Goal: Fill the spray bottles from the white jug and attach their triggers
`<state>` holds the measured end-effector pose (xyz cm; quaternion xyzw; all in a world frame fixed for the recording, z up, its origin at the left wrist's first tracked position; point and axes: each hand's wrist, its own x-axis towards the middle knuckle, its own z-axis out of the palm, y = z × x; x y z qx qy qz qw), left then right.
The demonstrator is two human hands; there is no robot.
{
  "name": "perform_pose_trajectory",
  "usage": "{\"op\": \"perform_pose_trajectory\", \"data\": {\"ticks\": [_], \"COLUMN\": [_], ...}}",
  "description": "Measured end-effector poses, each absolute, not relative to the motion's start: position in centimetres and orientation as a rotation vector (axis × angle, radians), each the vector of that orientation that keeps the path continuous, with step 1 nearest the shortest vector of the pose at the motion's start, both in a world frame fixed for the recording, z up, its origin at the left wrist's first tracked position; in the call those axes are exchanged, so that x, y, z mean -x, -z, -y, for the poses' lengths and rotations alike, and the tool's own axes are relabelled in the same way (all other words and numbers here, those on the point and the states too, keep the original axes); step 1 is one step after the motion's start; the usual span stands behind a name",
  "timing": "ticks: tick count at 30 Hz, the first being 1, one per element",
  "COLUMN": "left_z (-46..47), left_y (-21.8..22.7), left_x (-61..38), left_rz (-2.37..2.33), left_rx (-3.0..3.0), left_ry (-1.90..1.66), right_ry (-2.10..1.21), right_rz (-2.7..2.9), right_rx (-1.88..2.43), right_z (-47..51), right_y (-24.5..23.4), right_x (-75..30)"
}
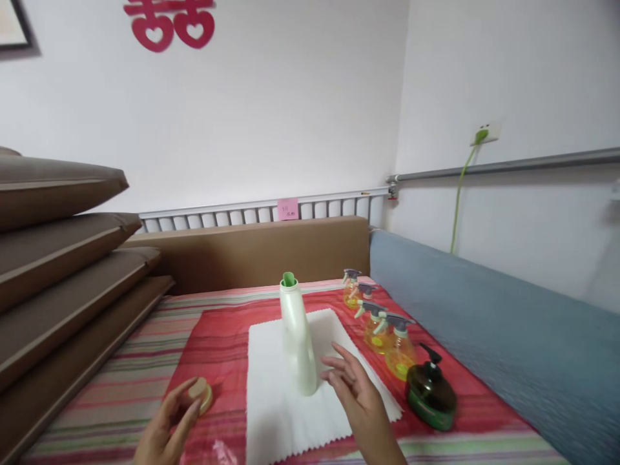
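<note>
The bottle [299,349] stood on the cloth [266,413], right hand [358,391] spread nearby. Past the cloth's left edge, left hand [165,427] curled at the cap [204,392], grip unclear. The pink note [287,209] bore blurred handwriting.

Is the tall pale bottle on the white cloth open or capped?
Open: the bottle stands with the green spout in its neck exposed and no cap over it.

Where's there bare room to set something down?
Bare: the white zigzag-edged cloth left of the pale green plastic bottle, and the red striped fabric beyond the left hand. Crowded: right of the white cloth, with four transparent spray bottles and a dark green pump bottle.
</note>
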<state>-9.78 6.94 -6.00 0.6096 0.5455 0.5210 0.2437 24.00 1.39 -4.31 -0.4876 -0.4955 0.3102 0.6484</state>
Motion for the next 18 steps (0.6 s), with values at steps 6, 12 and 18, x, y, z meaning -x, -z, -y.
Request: {"op": "perform_pose_trajectory", "data": {"ticks": [6, 12, 18], "left_z": [-5.8, -7.9, -11.4], "left_y": [2.5, 2.5, 2.4], "left_x": [8.6, 7.2, 8.9], "left_rz": [-1.387, -1.267, -1.208], "left_rx": [-1.775, -1.731, -1.984], "left_ry": [-1.596, -1.570, -1.413], "right_ry": [-0.583, -0.463, -0.401], "right_rz": [1.160, 1.148, 1.208], "right_rx": [1.125, 1.253, 1.383], "right_z": [-0.1, -1.7, -5.5], "right_y": [3.0, 3.9, 2.3], "right_x": [-20.7, -18.6, -17.0]}}
